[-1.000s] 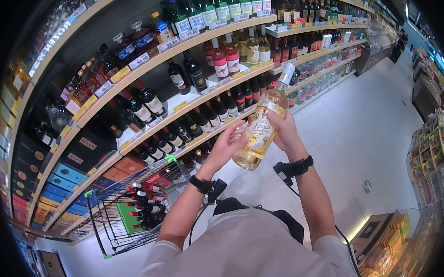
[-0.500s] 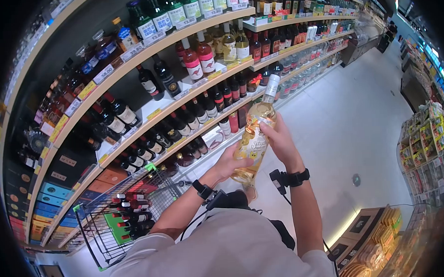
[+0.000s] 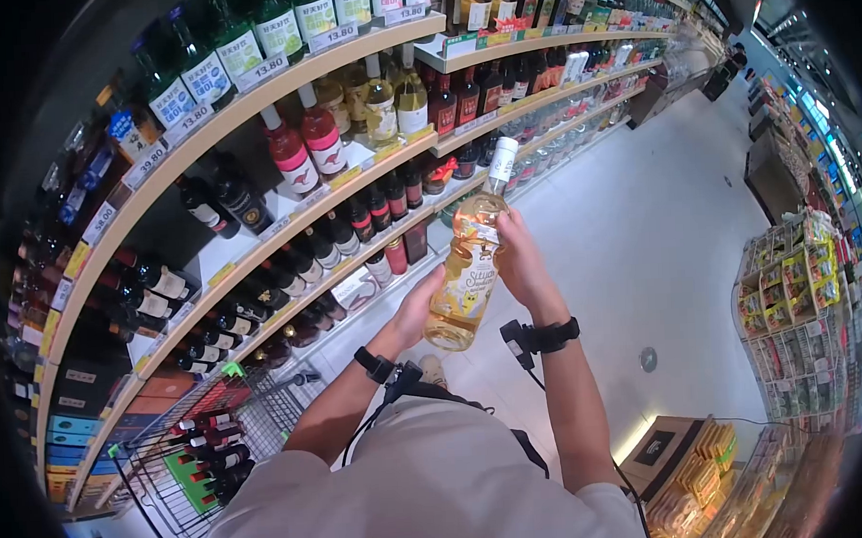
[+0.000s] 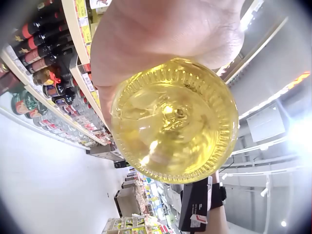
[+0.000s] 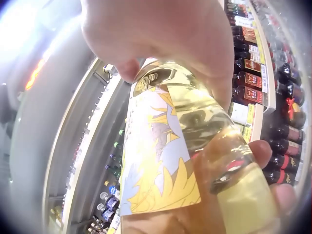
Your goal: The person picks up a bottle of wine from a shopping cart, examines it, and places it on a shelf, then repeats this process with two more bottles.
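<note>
Both hands hold a clear bottle of pale yellow wine [image 3: 466, 291], tilted with its white-capped neck up and away from the body. My right hand [image 3: 522, 265] grips it at the shoulder, thumb against the upper front. Lower down, my left hand [image 3: 419, 306] holds the side near the base, most of its fingers hidden behind the glass. The ribbed round base [image 4: 175, 122] faces the left wrist camera, with the palm [image 4: 165, 34] against it. In the right wrist view, the white and yellow label [image 5: 158, 161] shows, with left fingertips [image 5: 261, 153] at the bottle's far side.
Curved shelves of bottles [image 3: 294, 217] run along the left, pink and yellow wines on a middle tier. A shopping cart [image 3: 138, 493] with several dark bottles stands at lower left. Snack racks [image 3: 788, 292] and a display of packaged goods [image 3: 695, 479] are on the right.
My left hand, earlier with loose fingers beside the bottle, has closed onto its lower part. The view has swung right, so shelves and cart sit further left.
</note>
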`<state>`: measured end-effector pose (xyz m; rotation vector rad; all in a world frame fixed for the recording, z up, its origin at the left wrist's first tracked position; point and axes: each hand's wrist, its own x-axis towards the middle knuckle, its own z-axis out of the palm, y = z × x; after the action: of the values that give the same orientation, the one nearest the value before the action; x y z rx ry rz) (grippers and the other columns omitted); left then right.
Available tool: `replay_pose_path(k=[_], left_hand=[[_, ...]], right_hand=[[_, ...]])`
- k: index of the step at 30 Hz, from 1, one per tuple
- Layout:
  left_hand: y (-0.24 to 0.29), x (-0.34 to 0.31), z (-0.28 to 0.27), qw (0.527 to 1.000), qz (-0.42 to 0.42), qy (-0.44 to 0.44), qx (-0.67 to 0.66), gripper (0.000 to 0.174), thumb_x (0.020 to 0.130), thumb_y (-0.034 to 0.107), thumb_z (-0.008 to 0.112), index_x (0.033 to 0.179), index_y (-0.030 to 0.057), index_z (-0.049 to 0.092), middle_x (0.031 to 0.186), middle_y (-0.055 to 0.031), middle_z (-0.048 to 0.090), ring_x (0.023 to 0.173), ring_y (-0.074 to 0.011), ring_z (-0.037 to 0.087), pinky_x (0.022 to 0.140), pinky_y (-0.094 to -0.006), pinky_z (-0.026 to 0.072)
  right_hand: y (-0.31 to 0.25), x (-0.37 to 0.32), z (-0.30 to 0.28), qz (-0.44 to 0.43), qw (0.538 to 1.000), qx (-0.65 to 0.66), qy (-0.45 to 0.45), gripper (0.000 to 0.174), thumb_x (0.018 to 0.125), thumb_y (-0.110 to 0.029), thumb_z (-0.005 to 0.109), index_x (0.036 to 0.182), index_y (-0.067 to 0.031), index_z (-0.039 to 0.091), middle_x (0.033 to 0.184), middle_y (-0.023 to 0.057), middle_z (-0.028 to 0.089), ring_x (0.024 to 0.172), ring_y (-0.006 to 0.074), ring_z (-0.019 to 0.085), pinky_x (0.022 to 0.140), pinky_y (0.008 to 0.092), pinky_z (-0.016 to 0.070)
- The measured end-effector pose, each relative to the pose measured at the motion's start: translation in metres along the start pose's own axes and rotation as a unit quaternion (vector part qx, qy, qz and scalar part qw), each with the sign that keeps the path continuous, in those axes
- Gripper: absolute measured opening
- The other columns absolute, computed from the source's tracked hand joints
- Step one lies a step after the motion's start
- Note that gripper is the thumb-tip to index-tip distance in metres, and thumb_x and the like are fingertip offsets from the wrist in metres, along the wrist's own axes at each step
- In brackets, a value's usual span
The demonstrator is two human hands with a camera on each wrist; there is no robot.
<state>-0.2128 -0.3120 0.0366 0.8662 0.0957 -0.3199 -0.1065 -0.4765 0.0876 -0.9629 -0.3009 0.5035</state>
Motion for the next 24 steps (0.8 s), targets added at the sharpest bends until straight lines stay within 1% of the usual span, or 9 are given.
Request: replay_pose_path(k=[4, 5, 8, 9, 17, 18, 21, 23, 24], left_hand=[[0.007, 0.022, 0.005, 0.993, 0.072, -0.04, 0.09, 0.065, 0.105, 0.044, 0.048, 0.152, 0.0032, 0.03, 0.144, -0.0093, 0.05, 0.131, -0.019, 0.052, 0.11, -0.0353, 0.0404], [0.005, 0.029, 0.001, 0.994, 0.073, -0.042, 0.073, 0.071, 0.1, 0.038, 0.06, 0.153, 0.0025, 0.027, 0.144, -0.0095, 0.049, 0.13, -0.018, 0.05, 0.11, -0.0345, 0.0388], [0.011, 0.04, -0.003, 0.988, 0.088, -0.016, 0.125, 0.072, 0.097, 0.029, 0.066, 0.152, 0.0015, 0.028, 0.143, -0.0104, 0.05, 0.13, -0.0189, 0.051, 0.11, -0.0344, 0.0393], [0.018, 0.041, -0.005, 0.99, 0.079, 0.008, 0.12, 0.071, 0.096, 0.023, 0.066, 0.152, 0.0015, 0.028, 0.143, -0.0109, 0.05, 0.13, -0.0193, 0.051, 0.109, -0.0348, 0.0407], [0.044, 0.05, -0.038, 0.986, 0.12, 0.115, 0.021, 0.066, 0.096, 0.021, 0.064, 0.151, 0.0019, 0.032, 0.139, -0.0104, 0.053, 0.125, -0.0185, 0.054, 0.105, -0.0353, 0.0443], [0.047, 0.054, -0.044, 0.984, 0.132, 0.116, 0.037, 0.068, 0.095, 0.022, 0.065, 0.151, 0.002, 0.031, 0.138, -0.0101, 0.053, 0.125, -0.0186, 0.054, 0.105, -0.0353, 0.0444], [0.059, 0.066, -0.055, 0.975, 0.162, 0.124, 0.088, 0.076, 0.091, 0.026, 0.07, 0.152, 0.0035, 0.03, 0.138, -0.0084, 0.053, 0.125, -0.019, 0.054, 0.106, -0.035, 0.0433], [0.072, 0.075, -0.05, 0.953, 0.164, 0.2, 0.156, 0.079, 0.09, 0.026, 0.072, 0.153, 0.0057, 0.029, 0.139, -0.0083, 0.053, 0.125, -0.0193, 0.054, 0.107, -0.0352, 0.0422], [0.077, 0.08, -0.042, 0.939, 0.163, 0.238, 0.189, 0.08, 0.09, 0.026, 0.073, 0.153, 0.0068, 0.029, 0.14, -0.0082, 0.053, 0.125, -0.0195, 0.054, 0.108, -0.0354, 0.0416]], right_hand=[[-0.005, 0.022, -0.02, 0.003, 1.0, 0.013, 0.0, 0.044, 0.106, -0.031, 0.047, 0.142, -0.0059, 0.039, 0.131, 0.009, 0.055, 0.122, 0.0189, 0.054, 0.104, 0.0376, 0.0433], [-0.006, 0.028, -0.021, 0.007, 1.0, 0.017, 0.003, 0.043, 0.107, -0.031, 0.047, 0.141, -0.0059, 0.04, 0.13, 0.0087, 0.055, 0.122, 0.0186, 0.054, 0.104, 0.0375, 0.0434], [-0.003, 0.053, -0.027, 0.03, 0.999, 0.032, -0.016, 0.041, 0.107, -0.031, 0.045, 0.139, -0.0057, 0.042, 0.13, 0.0077, 0.056, 0.121, 0.0181, 0.054, 0.103, 0.0372, 0.0436], [0.0, 0.065, -0.027, 0.032, 0.998, 0.032, -0.033, 0.041, 0.107, -0.032, 0.045, 0.139, -0.0059, 0.043, 0.13, 0.0073, 0.056, 0.121, 0.018, 0.054, 0.103, 0.0374, 0.0437], [0.007, 0.148, -0.008, 0.114, 0.98, 0.036, -0.156, 0.04, 0.107, -0.035, 0.046, 0.138, -0.0103, 0.045, 0.133, 0.0055, 0.055, 0.123, 0.0178, 0.053, 0.103, 0.0414, 0.0434], [0.007, 0.159, -0.006, 0.127, 0.975, 0.039, -0.177, 0.04, 0.107, -0.035, 0.046, 0.138, -0.0105, 0.046, 0.134, 0.0056, 0.055, 0.124, 0.0179, 0.052, 0.103, 0.0419, 0.0433], [-0.003, 0.196, -0.004, 0.15, 0.964, -0.02, -0.218, 0.042, 0.105, -0.034, 0.051, 0.138, -0.0079, 0.046, 0.13, 0.0079, 0.059, 0.12, 0.0173, 0.056, 0.1, 0.0362, 0.0461], [-0.02, 0.214, 0.008, 0.139, 0.958, -0.061, -0.245, 0.047, 0.103, -0.031, 0.056, 0.142, -0.0054, 0.045, 0.126, 0.0096, 0.062, 0.114, 0.0171, 0.06, 0.097, 0.032, 0.0481], [-0.018, 0.227, 0.007, 0.137, 0.956, -0.074, -0.248, 0.05, 0.103, -0.029, 0.058, 0.144, -0.005, 0.042, 0.129, 0.0095, 0.06, 0.118, 0.0183, 0.058, 0.099, 0.0343, 0.0472]])
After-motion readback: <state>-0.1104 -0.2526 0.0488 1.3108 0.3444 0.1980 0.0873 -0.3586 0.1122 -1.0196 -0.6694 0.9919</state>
